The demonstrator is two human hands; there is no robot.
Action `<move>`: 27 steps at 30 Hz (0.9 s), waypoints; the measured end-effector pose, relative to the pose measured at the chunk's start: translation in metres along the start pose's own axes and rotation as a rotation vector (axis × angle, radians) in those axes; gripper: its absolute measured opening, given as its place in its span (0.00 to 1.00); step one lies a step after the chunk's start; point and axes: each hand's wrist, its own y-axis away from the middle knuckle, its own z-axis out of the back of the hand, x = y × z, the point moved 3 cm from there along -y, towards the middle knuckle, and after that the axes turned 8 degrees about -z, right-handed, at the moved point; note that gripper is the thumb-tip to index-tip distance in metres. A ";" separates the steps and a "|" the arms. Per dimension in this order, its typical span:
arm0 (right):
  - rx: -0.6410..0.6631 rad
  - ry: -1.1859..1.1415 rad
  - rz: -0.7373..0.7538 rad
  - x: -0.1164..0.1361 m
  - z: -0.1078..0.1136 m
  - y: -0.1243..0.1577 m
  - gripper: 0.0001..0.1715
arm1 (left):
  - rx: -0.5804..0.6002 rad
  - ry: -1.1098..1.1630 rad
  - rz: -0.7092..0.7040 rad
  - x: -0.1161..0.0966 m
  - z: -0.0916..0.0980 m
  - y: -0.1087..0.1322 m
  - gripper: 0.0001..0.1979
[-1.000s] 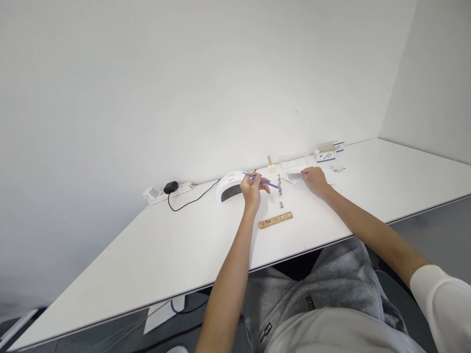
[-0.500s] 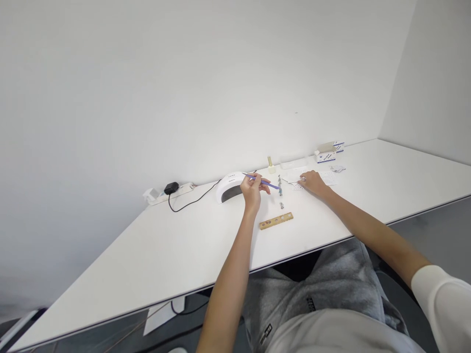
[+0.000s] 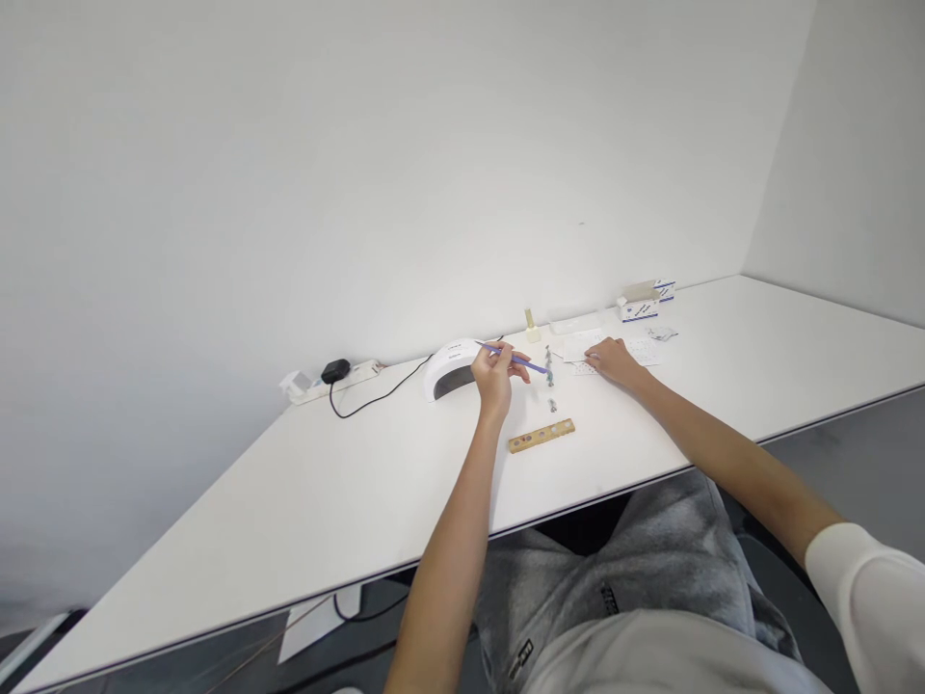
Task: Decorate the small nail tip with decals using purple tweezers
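My left hand (image 3: 494, 374) is closed around a slim purple pen-like tool (image 3: 531, 365), which slants down to the right. The tool's end meets or overlaps in view a row of small bluish-silver pieces (image 3: 549, 368) standing on the table; contact is unclear. A smaller silvery piece (image 3: 553, 405) lies just in front of that row. My right hand (image 3: 611, 359) rests at the edge of a white sheet (image 3: 578, 345), its fingers pinched on the near right corner. Beneath it lies a sheet with small printed marks (image 3: 645, 351). A tan strip with round discs (image 3: 541, 436) sits closest to me.
Behind my left hand stands a white arched lamp (image 3: 454, 355), its black cord running to a power strip (image 3: 351, 376). A small bottle (image 3: 533, 326), a clear tray (image 3: 576, 323), printed boxes (image 3: 640, 305) and a crumpled clear packet (image 3: 661, 333) line the back of the white table (image 3: 310, 501).
The white sheet by my right hand, edge-on and tilted before, now shows its flat face. My right fingers have shifted slightly. My left hand and the purple tool stay almost still.
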 end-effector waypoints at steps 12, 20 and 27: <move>-0.058 0.030 -0.005 0.005 0.010 0.005 0.23 | 0.004 0.001 -0.006 -0.001 -0.001 0.000 0.15; -0.333 -0.215 -0.007 0.001 0.029 0.004 0.23 | 0.014 -0.001 -0.002 0.000 0.000 0.000 0.14; -0.545 -0.281 0.173 0.015 0.042 0.013 0.22 | 0.008 -0.005 0.002 0.000 0.000 0.000 0.13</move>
